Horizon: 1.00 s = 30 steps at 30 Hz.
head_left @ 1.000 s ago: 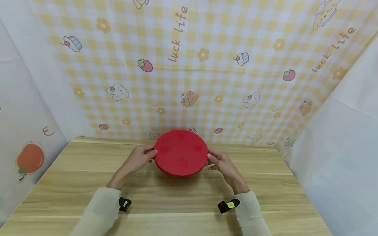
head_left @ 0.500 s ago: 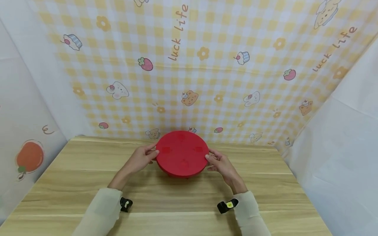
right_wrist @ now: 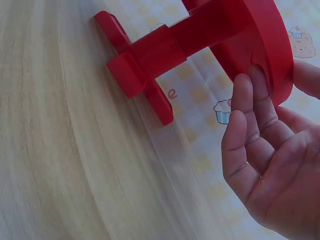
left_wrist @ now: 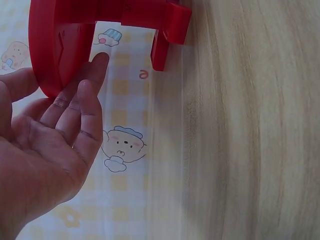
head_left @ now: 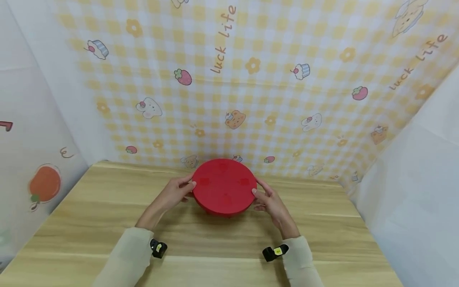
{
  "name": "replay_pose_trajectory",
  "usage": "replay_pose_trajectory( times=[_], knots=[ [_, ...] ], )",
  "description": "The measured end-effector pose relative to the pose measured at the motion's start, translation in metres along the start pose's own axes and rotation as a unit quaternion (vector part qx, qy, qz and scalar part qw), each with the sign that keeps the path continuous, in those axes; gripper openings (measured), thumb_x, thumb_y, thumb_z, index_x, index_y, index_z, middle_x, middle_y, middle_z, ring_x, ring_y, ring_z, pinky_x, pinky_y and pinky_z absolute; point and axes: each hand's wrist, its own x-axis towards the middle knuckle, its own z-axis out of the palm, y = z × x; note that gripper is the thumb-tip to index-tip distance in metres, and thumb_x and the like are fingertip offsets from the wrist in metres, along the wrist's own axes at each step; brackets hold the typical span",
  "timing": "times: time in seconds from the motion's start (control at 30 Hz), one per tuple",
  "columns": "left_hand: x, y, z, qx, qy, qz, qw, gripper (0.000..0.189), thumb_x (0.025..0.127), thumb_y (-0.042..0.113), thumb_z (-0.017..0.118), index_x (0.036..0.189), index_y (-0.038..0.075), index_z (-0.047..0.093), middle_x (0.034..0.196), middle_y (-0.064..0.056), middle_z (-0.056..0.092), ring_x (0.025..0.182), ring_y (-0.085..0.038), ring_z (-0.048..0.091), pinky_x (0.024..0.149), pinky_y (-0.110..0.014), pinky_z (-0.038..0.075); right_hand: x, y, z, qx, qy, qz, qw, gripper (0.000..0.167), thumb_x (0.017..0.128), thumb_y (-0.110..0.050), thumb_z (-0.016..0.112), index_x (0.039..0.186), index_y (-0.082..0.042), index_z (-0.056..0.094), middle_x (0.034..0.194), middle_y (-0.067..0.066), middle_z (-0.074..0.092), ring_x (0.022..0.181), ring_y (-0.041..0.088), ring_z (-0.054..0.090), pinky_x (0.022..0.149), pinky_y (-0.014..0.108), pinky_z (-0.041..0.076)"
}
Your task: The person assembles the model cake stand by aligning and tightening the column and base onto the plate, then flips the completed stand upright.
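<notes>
A small red pedestal table (head_left: 224, 185) with a round flat top stands upright near the back of the wooden tabletop. Its column (left_wrist: 142, 12) and crossed feet (right_wrist: 127, 75) show from below in the wrist views. My left hand (head_left: 175, 193) pinches the left side of the round top, thumb at the rim and fingers underneath. Opposite it, my right hand (head_left: 270, 201) grips the right side, its thumb lying over the edge. In the right wrist view the right fingertips (right_wrist: 243, 85) reach under the disc.
The wooden tabletop (head_left: 215, 243) runs back to a yellow checked cloth (head_left: 251, 95) hanging close behind the red table. White cloths (head_left: 423, 179) close off both sides. A black wrist device (head_left: 158, 248) sits at each cuff.
The head view has shifted slightly, carrying the scene to the right. My right thumb has moved from beside the rim onto the edge of the red top. The red table stays about where it was.
</notes>
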Motion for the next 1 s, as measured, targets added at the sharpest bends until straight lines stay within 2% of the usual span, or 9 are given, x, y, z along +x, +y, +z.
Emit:
replay_pose_trajectory(
  times=[0.17,0.4,0.53,0.67,0.8,1.0],
  knots=[
    [-0.001,0.0,0.0,-0.006,-0.012,0.004,0.9999,0.054,0.104,0.023,0.052,0.153,0.008,0.035,0.124,-0.021,0.065,0.093,-0.016,0.069,0.076,-0.042,0.058,-0.001,-0.001,-0.002,-0.004,-0.007,0.008,0.9999,0.059,0.1,-0.031,0.06,0.153,-0.029,0.036,0.09,-0.004,0.075,0.079,0.012,0.07,0.071,0.03,0.058],
    [0.001,0.002,-0.001,-0.01,-0.013,0.024,0.9996,0.055,0.105,0.025,0.051,0.154,0.01,0.034,0.14,-0.023,0.055,0.102,-0.019,0.067,0.078,-0.045,0.058,0.0,-0.006,-0.004,-0.013,-0.001,-0.01,0.9999,0.061,0.098,-0.032,0.062,0.153,-0.028,0.037,0.092,-0.005,0.075,0.081,0.015,0.071,0.072,0.03,0.058],
    [0.0,-0.001,0.001,-0.011,-0.019,0.018,0.9996,0.054,0.105,0.023,0.05,0.154,0.008,0.033,0.142,-0.023,0.053,0.103,-0.019,0.066,0.078,-0.043,0.058,-0.001,-0.001,-0.005,0.001,-0.013,0.003,0.9999,0.06,0.099,-0.031,0.061,0.154,-0.027,0.036,0.092,-0.005,0.075,0.082,0.014,0.071,0.073,0.029,0.058],
    [0.001,-0.003,0.003,-0.01,-0.03,0.024,0.9992,0.055,0.105,0.024,0.049,0.155,0.007,0.031,0.148,-0.023,0.047,0.115,-0.03,0.062,0.082,-0.044,0.058,-0.005,0.003,-0.006,0.003,-0.017,0.004,0.9998,0.061,0.1,-0.033,0.06,0.155,-0.028,0.034,0.094,-0.005,0.075,0.084,0.012,0.071,0.077,0.032,0.058],
    [0.001,-0.002,0.001,-0.007,-0.031,0.034,0.9989,0.057,0.105,0.026,0.05,0.155,0.007,0.031,0.153,-0.024,0.039,0.129,-0.04,0.052,0.089,-0.047,0.057,-0.005,0.002,-0.005,-0.004,-0.005,-0.007,1.0,0.059,0.099,-0.036,0.061,0.153,-0.028,0.037,0.096,-0.004,0.075,0.085,0.014,0.071,0.078,0.035,0.058],
    [0.002,-0.002,0.0,-0.006,-0.014,0.025,0.9996,0.058,0.104,0.024,0.053,0.155,0.006,0.032,0.146,-0.024,0.046,0.125,-0.038,0.054,0.089,-0.045,0.057,-0.003,0.005,0.0,-0.02,0.032,-0.007,0.9993,0.054,0.101,-0.033,0.059,0.151,-0.022,0.043,0.091,-0.002,0.073,0.082,0.014,0.069,0.075,0.032,0.058]
  ],
)
